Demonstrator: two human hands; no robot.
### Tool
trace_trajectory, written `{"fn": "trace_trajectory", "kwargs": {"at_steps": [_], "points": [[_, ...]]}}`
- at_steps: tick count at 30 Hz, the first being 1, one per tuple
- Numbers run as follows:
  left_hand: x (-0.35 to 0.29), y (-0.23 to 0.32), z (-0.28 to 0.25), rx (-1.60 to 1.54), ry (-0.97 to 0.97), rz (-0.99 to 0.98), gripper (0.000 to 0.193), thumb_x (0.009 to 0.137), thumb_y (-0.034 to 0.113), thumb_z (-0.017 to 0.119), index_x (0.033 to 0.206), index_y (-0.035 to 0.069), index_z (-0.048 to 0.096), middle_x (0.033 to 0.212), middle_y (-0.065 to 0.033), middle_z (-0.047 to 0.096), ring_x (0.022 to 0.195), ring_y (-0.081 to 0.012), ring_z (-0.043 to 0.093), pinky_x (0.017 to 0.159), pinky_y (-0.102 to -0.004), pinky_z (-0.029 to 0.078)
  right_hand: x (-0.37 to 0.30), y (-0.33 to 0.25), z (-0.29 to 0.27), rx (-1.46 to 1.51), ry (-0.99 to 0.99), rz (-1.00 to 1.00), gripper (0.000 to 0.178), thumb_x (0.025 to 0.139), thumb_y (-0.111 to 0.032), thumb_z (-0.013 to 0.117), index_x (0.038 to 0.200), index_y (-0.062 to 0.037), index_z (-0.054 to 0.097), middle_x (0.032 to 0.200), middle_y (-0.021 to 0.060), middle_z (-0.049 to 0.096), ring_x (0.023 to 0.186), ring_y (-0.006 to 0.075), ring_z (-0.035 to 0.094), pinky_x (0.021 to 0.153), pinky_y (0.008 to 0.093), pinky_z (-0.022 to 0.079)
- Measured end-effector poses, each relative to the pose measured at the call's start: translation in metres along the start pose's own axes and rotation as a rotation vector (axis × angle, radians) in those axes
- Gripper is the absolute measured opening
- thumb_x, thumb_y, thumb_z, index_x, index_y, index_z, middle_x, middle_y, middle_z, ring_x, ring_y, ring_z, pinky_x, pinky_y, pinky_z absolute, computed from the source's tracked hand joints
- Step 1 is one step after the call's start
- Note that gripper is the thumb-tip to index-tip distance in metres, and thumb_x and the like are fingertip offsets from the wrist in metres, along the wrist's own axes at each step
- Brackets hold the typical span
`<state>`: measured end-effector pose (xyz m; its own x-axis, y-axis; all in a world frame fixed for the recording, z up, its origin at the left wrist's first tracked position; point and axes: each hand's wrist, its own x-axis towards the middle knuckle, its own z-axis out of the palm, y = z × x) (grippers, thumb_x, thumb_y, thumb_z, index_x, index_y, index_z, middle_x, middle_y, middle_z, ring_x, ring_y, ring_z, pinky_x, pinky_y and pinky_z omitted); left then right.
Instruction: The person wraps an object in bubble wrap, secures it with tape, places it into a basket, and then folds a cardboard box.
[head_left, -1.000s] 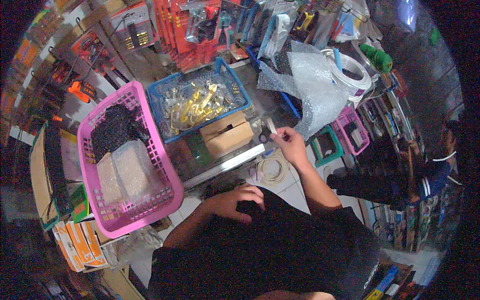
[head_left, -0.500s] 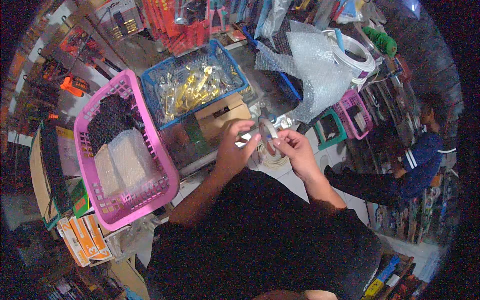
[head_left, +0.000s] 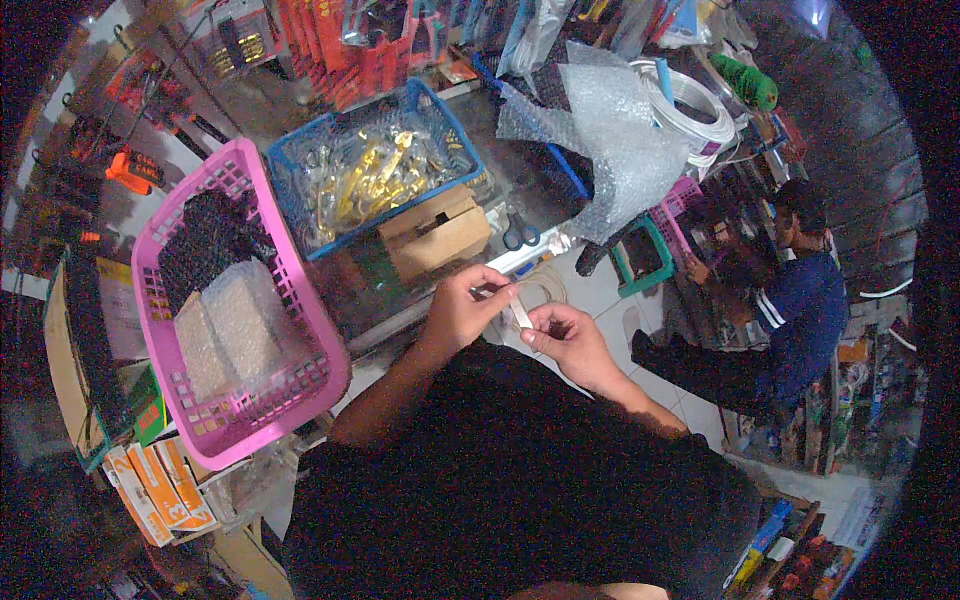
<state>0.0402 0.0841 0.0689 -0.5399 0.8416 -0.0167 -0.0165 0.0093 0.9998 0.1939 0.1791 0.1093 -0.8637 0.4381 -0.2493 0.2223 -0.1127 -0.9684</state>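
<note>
Between my two hands, close in front of my body, is a narrow roll of pale tape (head_left: 519,312), seen almost edge-on. My left hand (head_left: 462,308) pinches at its upper side, thumb and forefinger together. From the lower right, my right hand (head_left: 572,345) grips the roll with thumb and bent fingers. Whether a strip is pulled loose is too small to tell. On the counter beyond lie dark-handled scissors (head_left: 520,232), next to a brown cardboard box (head_left: 430,240).
A pink basket (head_left: 335,350) with bubble-wrapped goods stands at left. Behind the box sits a blue basket (head_left: 290,165) of bagged metal parts. Bubble wrap (head_left: 620,140) lies far right near a white cable coil (head_left: 725,130). Another person (head_left: 805,310) crouches at right.
Both hands have come closer to my body with the roll. My left hand, apart from the roll before, now pinches it. The scissors show clearly; the person at right has reached toward the baskets.
</note>
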Motion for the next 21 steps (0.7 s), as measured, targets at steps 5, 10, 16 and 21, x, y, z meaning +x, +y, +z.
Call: {"fn": "trace_trajectory", "kwargs": {"at_steps": [5, 10, 16, 21], "points": [[-0.010, -0.013, -0.012, -0.097, -0.018, 0.006, 0.014, 0.079, 0.014, 0.065, 0.084, 0.002, 0.060, 0.080, -0.0038, 0.062, 0.076, -0.0094, 0.057, 0.065, -0.0247, 0.045, -0.002, 0.002, 0.015, -0.030, -0.017, 0.016, 0.011, 0.078, -0.010, 0.067, 0.086, -0.0052, 0.060, 0.076, -0.0040, 0.057, 0.068, 0.0053, 0.048, 0.064, 0.0212, 0.040], [-0.021, -0.005, -0.028, 0.072, -0.054, 0.047, 0.013, 0.079, 0.013, 0.064, 0.085, 0.002, 0.059, 0.082, -0.0043, 0.060, 0.078, -0.0115, 0.056, 0.064, -0.0263, 0.045, -0.007, 0.014, 0.029, -0.089, -0.019, 0.075, 0.013, 0.077, -0.013, 0.068, 0.085, -0.0073, 0.059, 0.073, -0.0048, 0.054, 0.066, 0.0049, 0.046, 0.061, 0.0214, 0.040], [-0.031, -0.004, -0.039, 0.199, -0.075, 0.129, 0.011, 0.079, 0.011, 0.062, 0.084, 0.002, 0.057, 0.087, -0.0075, 0.056, 0.082, -0.0183, 0.056, 0.062, -0.0281, 0.046, -0.011, 0.005, 0.052, -0.119, 0.001, 0.130, 0.010, 0.080, -0.014, 0.065, 0.083, -0.0073, 0.058, 0.072, -0.0045, 0.053, 0.065, 0.0044, 0.046, 0.061, 0.0212, 0.040], [-0.040, -0.010, -0.045, 0.217, -0.230, 0.149, 0.011, 0.080, 0.011, 0.059, 0.083, 0.001, 0.055, 0.089, -0.0088, 0.056, 0.082, -0.0199, 0.056, 0.061, -0.0294, 0.047, -0.011, 0.012, 0.070, -0.137, 0.001, 0.175, 0.013, 0.084, -0.017, 0.061, 0.081, -0.0051, 0.057, 0.070, -0.0036, 0.054, 0.064, 0.0046, 0.046, 0.059, 0.0219, 0.040]]}}
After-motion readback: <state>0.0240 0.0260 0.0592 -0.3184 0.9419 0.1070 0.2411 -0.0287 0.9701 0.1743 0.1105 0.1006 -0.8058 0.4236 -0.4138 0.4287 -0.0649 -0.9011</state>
